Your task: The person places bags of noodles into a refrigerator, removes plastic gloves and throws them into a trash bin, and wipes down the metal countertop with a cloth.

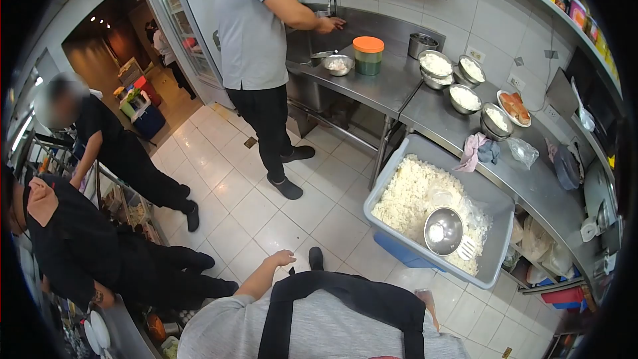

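Note:
My left hand (282, 257) is held out over the tiled floor in front of my body. Its fingers look loosely curled together, and I see nothing in them. My right hand (426, 298) shows only in part beside my right side, below the grey tub (382, 193); its fingers are mostly hidden. That tub, nearest to my right hand, is heaped with cooked white rice (419, 189). On the rice rest a metal bowl (443, 231) and a white slotted spoon (466, 248). Neither hand touches the tub.
A steel counter (425, 116) carries several bowls of rice (465, 98), an orange-lidded container (368, 56) and cloths (473, 151). A person in grey (252, 33) works at the sink. Two people in black (119, 153) (86, 239) stand at left.

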The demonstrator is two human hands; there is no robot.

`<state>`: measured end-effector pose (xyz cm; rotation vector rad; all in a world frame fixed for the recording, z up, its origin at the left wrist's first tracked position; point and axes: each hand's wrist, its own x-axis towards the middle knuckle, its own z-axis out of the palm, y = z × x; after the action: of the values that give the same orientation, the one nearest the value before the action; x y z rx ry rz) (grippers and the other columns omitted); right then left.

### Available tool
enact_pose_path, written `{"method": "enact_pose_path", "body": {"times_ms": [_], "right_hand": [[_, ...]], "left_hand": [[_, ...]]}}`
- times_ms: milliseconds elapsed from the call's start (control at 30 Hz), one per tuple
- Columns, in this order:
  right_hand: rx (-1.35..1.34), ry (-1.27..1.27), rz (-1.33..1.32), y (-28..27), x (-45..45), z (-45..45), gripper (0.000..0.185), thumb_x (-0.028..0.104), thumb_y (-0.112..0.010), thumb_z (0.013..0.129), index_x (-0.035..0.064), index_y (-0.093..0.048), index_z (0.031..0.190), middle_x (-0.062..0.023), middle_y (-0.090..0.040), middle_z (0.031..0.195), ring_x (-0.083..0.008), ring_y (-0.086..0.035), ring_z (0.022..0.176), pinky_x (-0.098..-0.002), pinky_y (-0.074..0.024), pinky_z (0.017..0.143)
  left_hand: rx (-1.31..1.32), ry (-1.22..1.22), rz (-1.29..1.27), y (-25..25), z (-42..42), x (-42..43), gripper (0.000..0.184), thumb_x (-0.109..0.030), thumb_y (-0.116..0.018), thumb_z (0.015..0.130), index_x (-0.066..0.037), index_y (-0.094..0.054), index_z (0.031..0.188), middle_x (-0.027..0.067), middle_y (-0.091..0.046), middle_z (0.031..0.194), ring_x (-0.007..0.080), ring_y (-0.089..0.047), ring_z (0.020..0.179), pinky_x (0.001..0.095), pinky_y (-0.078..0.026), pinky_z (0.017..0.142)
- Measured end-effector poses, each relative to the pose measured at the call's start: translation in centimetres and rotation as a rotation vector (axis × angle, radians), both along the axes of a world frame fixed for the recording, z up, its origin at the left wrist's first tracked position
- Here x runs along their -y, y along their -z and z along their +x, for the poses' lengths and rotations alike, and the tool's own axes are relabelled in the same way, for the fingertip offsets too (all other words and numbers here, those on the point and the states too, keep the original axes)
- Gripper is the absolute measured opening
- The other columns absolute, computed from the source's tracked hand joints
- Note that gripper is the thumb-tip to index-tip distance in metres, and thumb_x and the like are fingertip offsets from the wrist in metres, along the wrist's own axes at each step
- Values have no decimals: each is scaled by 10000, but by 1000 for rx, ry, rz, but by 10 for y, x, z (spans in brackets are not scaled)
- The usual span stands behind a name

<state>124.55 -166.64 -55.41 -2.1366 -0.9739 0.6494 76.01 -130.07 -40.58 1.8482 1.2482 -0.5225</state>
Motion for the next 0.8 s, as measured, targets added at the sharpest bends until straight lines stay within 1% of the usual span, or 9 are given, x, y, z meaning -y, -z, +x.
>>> {"method": "enact_pose_path", "body": {"times_ms": [33,167,233,367,467,533,667,733,800], "right_hand": [[405,-278,17,-16,-7,2,180,125,-561,604,75,-457,466,-60,-459,473,-187,-395,397,-322,-307,394],[113,-147,-125,-21,-20,8,245,167,-538,672,73,-463,459,-69,-457,458,-196,-400,386,-325,-313,387],[378,-490,-611,-22,-31,15,374,355,-395,795,40,-597,784,-160,-604,799,-280,-589,708,-372,-459,662],[246,-460,-505,-7,-29,18,397,353,-318,817,79,-606,804,-136,-604,822,-294,-590,736,-394,-462,668],[274,-424,-584,-27,-35,13,370,314,-322,815,73,-603,819,-118,-609,821,-262,-597,729,-371,-465,648],[426,-591,-614,-33,-32,14,375,319,-324,821,72,-606,822,-124,-607,834,-259,-594,754,-364,-465,662],[234,-296,-475,-10,-11,13,374,358,-389,802,60,-613,787,-135,-609,809,-266,-591,759,-357,-468,648],[-34,40,-559,-9,-4,12,402,414,-467,756,41,-617,760,-150,-605,805,-262,-588,785,-352,-471,648],[59,-62,-602,-8,1,16,392,401,-498,740,26,-611,736,-145,-606,776,-241,-589,736,-348,-467,610]], "left_hand": [[2,6,4,4,-2,1,525,-414,-500,722,-34,-508,1085,154,-463,1156,291,-432,1073,334,-344,908],[-13,0,-12,-3,-5,8,529,-420,-495,723,-34,-509,1083,154,-463,1156,292,-429,1075,337,-339,910],[-23,1,-9,1,-11,12,531,-424,-492,723,-33,-510,1081,155,-463,1155,292,-426,1078,338,-334,913],[-41,-24,-31,1,-19,20,544,-436,-484,724,-18,-514,1070,167,-467,1143,291,-419,1082,339,-326,916],[-27,-75,-66,3,-25,25,547,-437,-486,723,-10,-518,1061,172,-473,1134,294,-424,1076,341,-331,911],[-12,-115,-88,6,-27,24,547,-437,-486,722,-6,-520,1057,174,-476,1129,294,-426,1074,340,-333,908],[-10,-5,-25,8,-22,19,530,-420,-492,712,-9,-530,1045,171,-489,1114,289,-439,1061,340,-348,895],[2,-19,-7,9,-17,19,524,-415,-496,707,-14,-533,1042,169,-493,1109,287,-446,1054,340,-354,890],[19,-34,19,11,-13,17,519,-417,-499,695,-28,-539,1038,160,-500,1103,286,-459,1038,341,-362,882]]}}
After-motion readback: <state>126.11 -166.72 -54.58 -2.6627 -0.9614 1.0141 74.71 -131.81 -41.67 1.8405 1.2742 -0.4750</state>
